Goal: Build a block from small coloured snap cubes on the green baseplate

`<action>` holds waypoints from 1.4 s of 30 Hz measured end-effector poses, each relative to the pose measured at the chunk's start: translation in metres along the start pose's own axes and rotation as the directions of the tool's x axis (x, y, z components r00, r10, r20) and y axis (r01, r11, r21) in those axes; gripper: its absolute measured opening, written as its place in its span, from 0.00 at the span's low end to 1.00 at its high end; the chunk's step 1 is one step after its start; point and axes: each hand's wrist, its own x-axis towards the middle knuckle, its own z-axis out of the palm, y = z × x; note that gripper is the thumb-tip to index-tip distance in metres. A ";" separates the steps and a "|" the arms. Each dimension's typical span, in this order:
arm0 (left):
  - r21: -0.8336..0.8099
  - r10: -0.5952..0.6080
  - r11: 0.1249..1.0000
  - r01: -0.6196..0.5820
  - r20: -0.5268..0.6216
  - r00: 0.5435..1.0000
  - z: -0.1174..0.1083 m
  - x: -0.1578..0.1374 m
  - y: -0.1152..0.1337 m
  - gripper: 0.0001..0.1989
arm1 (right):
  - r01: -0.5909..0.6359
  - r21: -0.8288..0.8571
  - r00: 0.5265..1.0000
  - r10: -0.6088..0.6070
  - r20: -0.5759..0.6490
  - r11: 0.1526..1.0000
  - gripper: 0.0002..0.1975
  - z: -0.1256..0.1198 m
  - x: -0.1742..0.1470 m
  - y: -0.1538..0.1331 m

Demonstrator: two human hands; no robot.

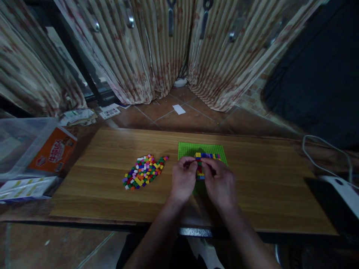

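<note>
A green studded baseplate [187, 149] lies on the wooden table, partly under my hands. Rows of coloured toy bricks [208, 155] are built up on it, with yellow, blue, purple and pink ones along the far side. My left hand [183, 181] is closed in a pinch at the left of these rows. Close beside it, my right hand [222, 183] pinches with thumb and forefinger over the bricks. Whatever lies between the fingertips is too small and hidden to name. To the left, a loose pile of small multicoloured bricks [144, 171] is spread on the tabletop.
The wooden table [260, 179] reaches well to both sides. A clear plastic bin [25, 129] with an orange label stands off its left end. At the right end are a white-and-black object [340, 190] and a white cable [305, 149]. Curtains [157, 56] hang beyond the table.
</note>
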 end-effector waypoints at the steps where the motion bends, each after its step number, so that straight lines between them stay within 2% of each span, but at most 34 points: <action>1: -0.004 0.000 1.000 0.000 -0.002 1.000 0.000 0.000 0.000 0.03 | -0.022 0.015 1.000 0.022 -0.005 1.000 0.11 0.000 0.000 0.000; 6: -0.027 0.001 1.000 -0.001 0.002 1.000 0.002 0.000 -0.003 0.03 | -0.124 0.057 0.992 0.125 -0.026 0.991 0.10 0.000 -0.001 -0.001; 12: -0.041 -0.009 0.999 0.009 0.006 1.000 0.002 0.002 -0.005 0.07 | -0.188 0.108 0.981 0.191 -0.018 0.976 0.10 0.002 0.000 -0.001; 15: -0.038 -0.010 0.999 0.010 0.009 1.000 0.002 0.002 -0.004 0.08 | -0.163 0.092 0.987 0.164 0.004 0.982 0.10 0.001 0.000 0.000; 20: -0.056 -0.022 0.998 0.023 0.016 1.000 0.003 0.002 -0.002 0.09 | 0.013 -0.010 0.999 -0.013 0.037 1.000 0.11 0.001 -0.001 0.002; 23: -0.059 -0.037 0.998 0.038 0.018 0.999 0.003 0.001 -0.001 0.09 | 0.064 -0.036 0.998 -0.063 0.015 0.997 0.11 0.001 -0.002 0.004; 31: -0.052 -0.050 0.997 0.050 0.006 0.999 0.002 0.001 0.000 0.09 | 0.058 -0.044 0.998 -0.056 0.037 0.997 0.09 0.000 -0.001 0.003; 36: -0.064 -0.039 0.997 0.039 0.003 0.999 0.003 0.002 -0.001 0.09 | 0.079 -0.004 0.996 -0.079 -0.033 0.997 0.09 0.003 0.001 0.005; 42: -0.102 -0.037 0.994 0.037 -0.003 0.999 0.004 0.004 0.000 0.09 | -0.051 0.112 0.997 0.057 -0.044 0.992 0.06 0.003 0.001 0.004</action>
